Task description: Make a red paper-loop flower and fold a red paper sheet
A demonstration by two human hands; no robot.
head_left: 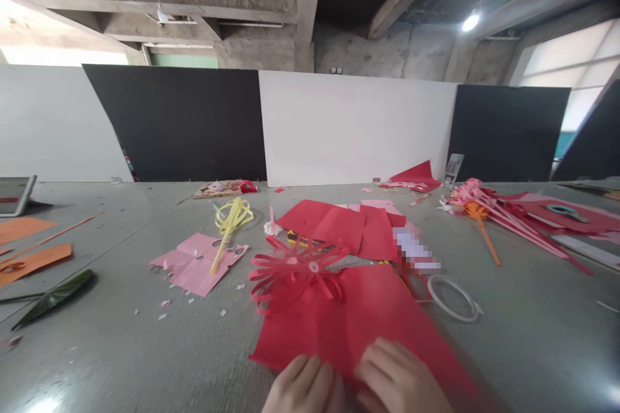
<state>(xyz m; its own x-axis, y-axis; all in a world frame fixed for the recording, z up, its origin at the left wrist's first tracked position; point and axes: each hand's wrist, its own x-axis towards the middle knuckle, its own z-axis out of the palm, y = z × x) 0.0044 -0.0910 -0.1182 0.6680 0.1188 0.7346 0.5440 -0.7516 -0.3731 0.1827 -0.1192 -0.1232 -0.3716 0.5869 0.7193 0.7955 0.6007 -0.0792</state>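
A large red sheet [378, 316], probably paper or felt, lies on the grey table in front of me. My left hand [306, 387] is closed at its near edge, knuckles up. Close beside it, my right hand [400, 377] is curled over the same edge, slightly blurred. The fingertips of both hands are hidden beneath the knuckles. On the sheet's far left part rests a red flower of looped strips [303, 268] with pale round centres. More red sheets [334, 226] lie just beyond it.
Left of the sheet lie a pink cut sheet [196, 264], a yellow looped-strip flower [231, 216] and a green leaf [58, 297]. To the right are a coil of white cord [453, 300], an orange strip flower [482, 222] and scissors [566, 211]. Panels [358, 129] stand behind.
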